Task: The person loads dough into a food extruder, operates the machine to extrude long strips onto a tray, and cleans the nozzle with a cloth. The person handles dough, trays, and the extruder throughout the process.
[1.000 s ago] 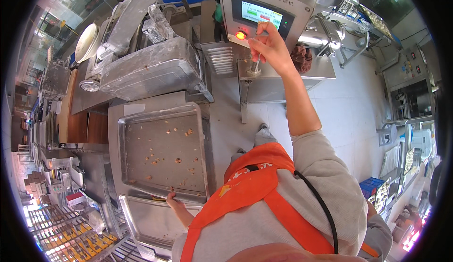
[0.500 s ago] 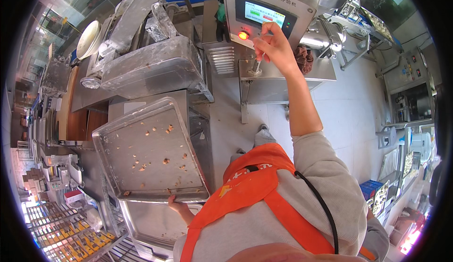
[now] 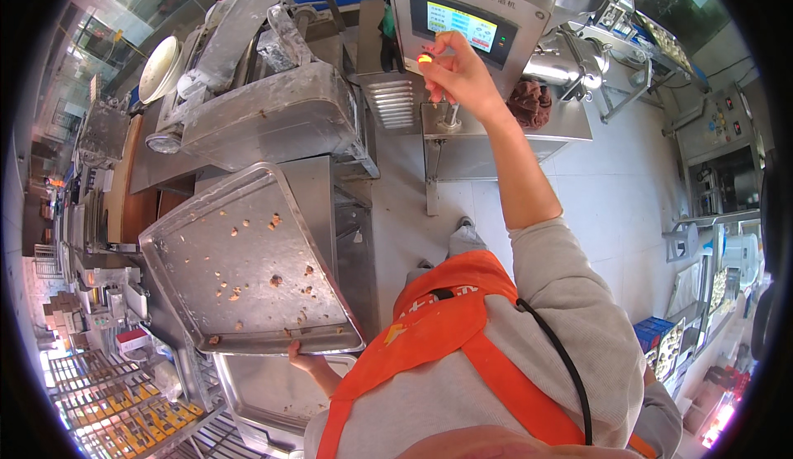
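Note:
At the front of a steel machine, my right hand (image 3: pixel 462 75) has its thumb and fingers closed about a glowing orange knob (image 3: pixel 425 58). The knob sits below a lit touchscreen (image 3: pixel 464 23) on the metal control panel (image 3: pixel 529 42). On the left, my left hand (image 3: pixel 306 361) is curled over the near rim of a large metal baking tray (image 3: pixel 264 248). The tray is tilted and has several brown and pale crumbs scattered on it. Part of my left hand's grip is hidden by the rim.
A second metal tray (image 3: pixel 281 385) lies beneath the held one. Left of the panel stands a flour-dusted machine (image 3: pixel 264 120). A brown cloth (image 3: pixel 530 102) rests on the steel bench at right. A wire rack (image 3: pixel 116 409) fills the lower left.
My right hand has moved down and left from the screen to the glowing knob. The screen shows a different page. The tray has shifted slightly left with my left hand.

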### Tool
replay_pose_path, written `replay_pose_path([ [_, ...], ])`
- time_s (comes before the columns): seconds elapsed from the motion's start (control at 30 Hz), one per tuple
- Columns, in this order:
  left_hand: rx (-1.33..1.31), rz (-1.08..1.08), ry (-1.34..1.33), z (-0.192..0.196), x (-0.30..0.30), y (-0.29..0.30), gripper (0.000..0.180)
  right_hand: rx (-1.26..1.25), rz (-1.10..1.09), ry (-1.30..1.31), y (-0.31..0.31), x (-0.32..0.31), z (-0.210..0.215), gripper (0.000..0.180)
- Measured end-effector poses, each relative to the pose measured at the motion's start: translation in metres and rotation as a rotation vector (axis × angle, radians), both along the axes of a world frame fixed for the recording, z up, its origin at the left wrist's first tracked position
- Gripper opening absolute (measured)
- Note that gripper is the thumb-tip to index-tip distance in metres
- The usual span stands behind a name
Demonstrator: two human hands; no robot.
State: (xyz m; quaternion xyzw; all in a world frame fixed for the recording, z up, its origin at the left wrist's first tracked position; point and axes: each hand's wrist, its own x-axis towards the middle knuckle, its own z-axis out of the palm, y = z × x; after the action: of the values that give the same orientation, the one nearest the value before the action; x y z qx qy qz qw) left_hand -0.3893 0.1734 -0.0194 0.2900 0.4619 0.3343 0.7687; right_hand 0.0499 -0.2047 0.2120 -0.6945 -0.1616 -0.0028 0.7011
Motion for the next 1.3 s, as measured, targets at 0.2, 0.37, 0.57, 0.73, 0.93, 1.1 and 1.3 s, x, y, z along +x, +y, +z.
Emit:
replay_pose_path([
  [0.2, -0.015, -0.005, -0.006, 0.002, 0.005, -0.004, 0.013, -0.006, 0.002, 0.035, 0.004, -0.005, 0.002, 0.03],
  [0.37, -0.006, -0.009, 0.021, 0.002, 0.006, -0.007, 0.018, 0.02, -0.089, 0.028, -0.005, -0.012, 0.006, 0.032],
  [0.57, -0.011, -0.025, 0.016, -0.008, 0.0, 0.001, 0.023, 0.023, -0.12, -0.008, -0.02, -0.009, 0.007, 0.031],
  [0.73, -0.019, -0.013, 0.014, -0.009, 0.0, 0.005, 0.029, 0.044, -0.097, 0.0, -0.018, -0.008, 0.011, 0.03],
  [0.93, -0.018, -0.036, -0.004, -0.011, 0.001, 0.006, 0.04, 0.037, 0.019, 0.017, -0.005, -0.023, 0.0, 0.029],
  [1.1, 0.036, -0.027, -0.013, -0.001, -0.002, 0.002, 0.045, 0.003, 0.232, 0.04, -0.016, -0.042, -0.019, 0.027],
  [1.3, 0.216, -0.011, -0.083, 0.039, 0.008, -0.009, 0.054, 0.257, 0.403, 0.016, -0.062, -0.07, -0.014, 0.013],
])
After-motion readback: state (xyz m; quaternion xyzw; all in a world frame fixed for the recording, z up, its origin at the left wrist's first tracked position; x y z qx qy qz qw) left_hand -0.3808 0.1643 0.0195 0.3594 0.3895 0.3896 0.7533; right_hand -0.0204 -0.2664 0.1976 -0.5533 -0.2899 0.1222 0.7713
